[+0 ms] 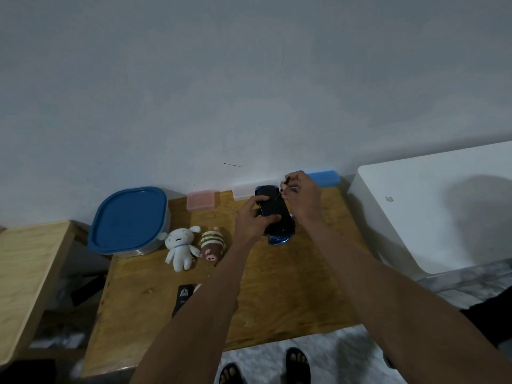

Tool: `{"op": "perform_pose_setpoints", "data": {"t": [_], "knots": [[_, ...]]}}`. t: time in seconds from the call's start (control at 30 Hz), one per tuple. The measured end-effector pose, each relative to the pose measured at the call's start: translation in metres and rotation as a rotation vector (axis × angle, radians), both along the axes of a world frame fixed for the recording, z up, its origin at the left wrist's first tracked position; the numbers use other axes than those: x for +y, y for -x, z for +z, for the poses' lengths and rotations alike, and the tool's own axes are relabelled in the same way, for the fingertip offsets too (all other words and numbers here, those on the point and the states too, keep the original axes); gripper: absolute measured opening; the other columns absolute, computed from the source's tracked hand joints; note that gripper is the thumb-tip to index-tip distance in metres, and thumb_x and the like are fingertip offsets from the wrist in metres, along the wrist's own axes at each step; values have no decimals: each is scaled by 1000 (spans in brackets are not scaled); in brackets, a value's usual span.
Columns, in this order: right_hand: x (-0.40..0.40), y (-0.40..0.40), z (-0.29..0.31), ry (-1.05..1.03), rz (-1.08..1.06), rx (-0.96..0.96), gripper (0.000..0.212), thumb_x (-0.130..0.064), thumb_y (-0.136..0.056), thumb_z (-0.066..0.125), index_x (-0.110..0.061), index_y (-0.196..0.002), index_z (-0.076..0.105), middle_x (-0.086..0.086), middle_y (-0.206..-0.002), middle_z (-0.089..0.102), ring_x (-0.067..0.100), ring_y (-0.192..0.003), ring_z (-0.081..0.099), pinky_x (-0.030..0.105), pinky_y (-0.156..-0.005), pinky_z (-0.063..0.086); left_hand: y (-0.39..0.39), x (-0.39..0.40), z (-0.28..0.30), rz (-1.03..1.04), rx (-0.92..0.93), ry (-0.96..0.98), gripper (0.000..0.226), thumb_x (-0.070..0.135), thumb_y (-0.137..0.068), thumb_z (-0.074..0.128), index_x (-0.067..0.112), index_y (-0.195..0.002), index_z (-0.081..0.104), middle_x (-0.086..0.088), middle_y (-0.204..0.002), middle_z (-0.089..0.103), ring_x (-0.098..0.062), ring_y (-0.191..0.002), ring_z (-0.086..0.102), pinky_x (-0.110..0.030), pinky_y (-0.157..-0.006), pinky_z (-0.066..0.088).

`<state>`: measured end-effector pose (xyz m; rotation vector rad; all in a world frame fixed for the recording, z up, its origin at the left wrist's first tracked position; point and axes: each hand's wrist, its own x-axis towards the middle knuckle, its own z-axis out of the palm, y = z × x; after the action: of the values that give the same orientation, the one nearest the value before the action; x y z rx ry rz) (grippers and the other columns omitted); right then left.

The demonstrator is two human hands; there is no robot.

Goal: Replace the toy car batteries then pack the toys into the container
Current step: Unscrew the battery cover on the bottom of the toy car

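Two hands work on one toy: my left hand (250, 217) grips the black-bottomed blue plastic toy car (274, 214), turned underside up, over the far part of the brown wooden table (277, 286), while my right hand (303, 196) pinches a thin dark screwdriver (280, 189) whose tip meets the car's underside. I judge this to be the battery-cover screw being worked. Left of the car lie a striped brown pig plush (212, 245) and, beyond it, a white dog plush (180, 249); farther left stands the clear plastic container with a blue lid (128, 220), closed. Risks, as I judge them: the narrow tip may slip out of the screw head if the car tilts in my grip, scratching the underside or stripping the screw; a freed screw is small and could roll off the table's edge; the cells themselves are not visible, so polarity cannot be checked from here.
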<state>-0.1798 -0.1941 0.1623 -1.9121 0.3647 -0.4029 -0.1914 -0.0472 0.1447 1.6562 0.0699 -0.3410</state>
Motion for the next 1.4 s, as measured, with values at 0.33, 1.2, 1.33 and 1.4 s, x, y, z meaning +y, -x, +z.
{"op": "perform_pose_setpoints", "data": {"t": [0.33,1.2,1.33,1.4], "knots": [[2,9,7,208,28,-88,21,-14,-90,73,-12,-107,62,6,-92,73,15,-78,70,33,-70,62,2,1,2,-18,-14,-34,53,2,-75,86,19,-119,61,-11,-115,69,-28,-100,70,-51,-70,64],[9,14,6,220,-48,-129,21,-12,-87,75,-12,-108,72,4,-91,74,14,-81,70,29,-75,61,7,3,-2,26,-33,-44,51,4,-72,87,23,-112,60,-11,-116,68,-28,-99,70,-50,-73,63],[5,12,4,224,-77,-127,24,-9,-87,75,-10,-111,73,7,-91,75,15,-81,72,33,-76,62,6,5,-2,32,-31,-19,53,6,-70,89,21,-112,61,-12,-115,70,-29,-99,72,-52,-74,63],[6,12,5,205,-74,-120,26,-9,-88,74,-11,-114,72,6,-93,75,15,-81,71,31,-75,62,7,4,-2,29,-35,-10,55,9,-68,91,22,-111,60,-12,-114,70,-29,-99,72,-52,-75,63]]}}
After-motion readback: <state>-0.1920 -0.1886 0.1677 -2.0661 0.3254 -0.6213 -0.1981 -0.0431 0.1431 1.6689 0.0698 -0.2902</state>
